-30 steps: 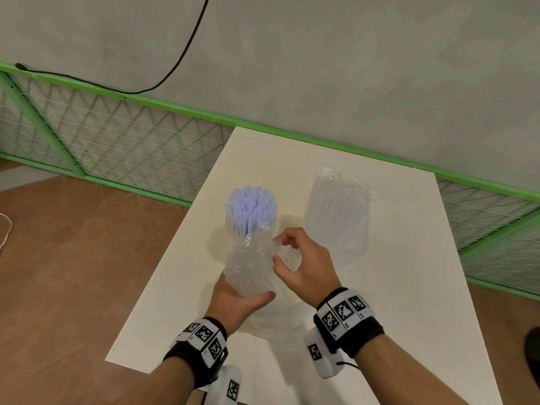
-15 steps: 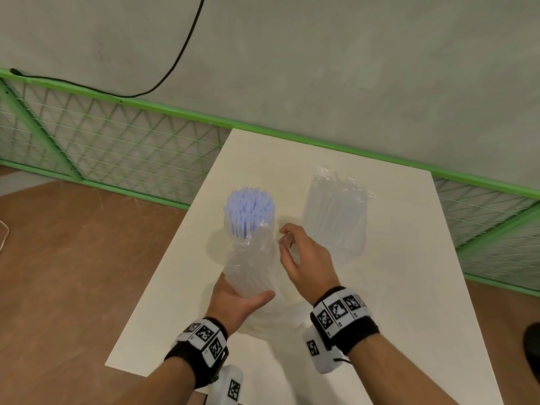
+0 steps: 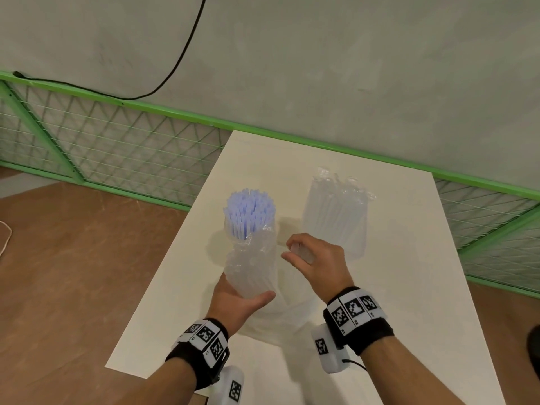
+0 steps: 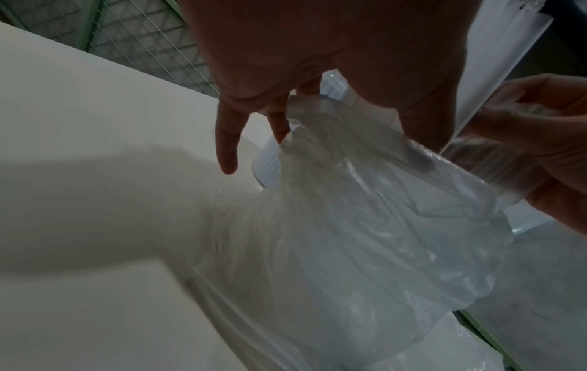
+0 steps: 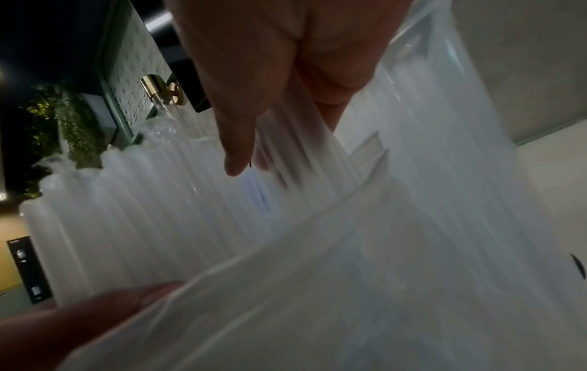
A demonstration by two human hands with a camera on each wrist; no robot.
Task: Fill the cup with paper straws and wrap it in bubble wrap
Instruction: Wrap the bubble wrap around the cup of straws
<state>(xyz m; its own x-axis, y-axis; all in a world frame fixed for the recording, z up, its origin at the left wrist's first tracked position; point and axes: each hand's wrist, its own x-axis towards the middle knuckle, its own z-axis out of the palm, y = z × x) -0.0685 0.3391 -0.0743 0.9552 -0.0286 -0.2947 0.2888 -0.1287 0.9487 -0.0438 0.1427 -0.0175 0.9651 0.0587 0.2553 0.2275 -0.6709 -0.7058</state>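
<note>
Cup (image 3: pixel 251 270) stands upright near the left edge of the table (image 3: pixel 394 287), already packed with pale blue straws (image 3: pixel 249 213) that fan out above its rim, so we judge the filling done and the wrapping under way. Bubble wrap (image 3: pixel 252 258) covers the cup's near side up to just below the straw tips, and its loose tail (image 4: pixel 365 238) spills down onto the table toward us.

We keep our left hand (image 3: pixel 238 304) low at the cup's base, most likely to steady the cup and pin the wrap against it so it cannot slide or tip. Its thumb lies across the front of the wrapped base; in the left wrist view 2 fingers point down, loosely spread, beside the cup.

Our right hand (image 3: pixel 317 258) sits just beside the cup on its right, apart from it, probably drawing the free edge of the wrap taut to bring it round. Its fingers (image 3: pixel 298 247) are curled and pinch a fold of clear film against the thumb.

1 more bundle of wrap (image 3: pixel 336 211) stands further back on the right, untouched.
</note>
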